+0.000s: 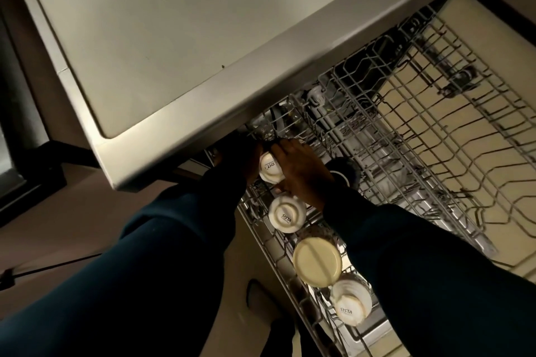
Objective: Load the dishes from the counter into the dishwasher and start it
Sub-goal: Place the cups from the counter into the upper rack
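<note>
- Counter [162,46]: pale slab, far left, overhanging the rack.
- Your left hand [246,159]: in shadow under the counter edge; grip cannot be told.
- Inverted white cup [270,169]: held between both hands, far end of the cup row.
- Your right hand [301,171]: fingers curled round that cup.
- Wire rack [435,130]: pulled out, right; three more upturned cups along its left edge.

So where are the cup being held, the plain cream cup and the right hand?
Held cup [271,167]: head view, upturned base.
Plain cream cup [317,261]: head view, flat bottom.
Right hand [301,171]: head view, back of hand.
</note>
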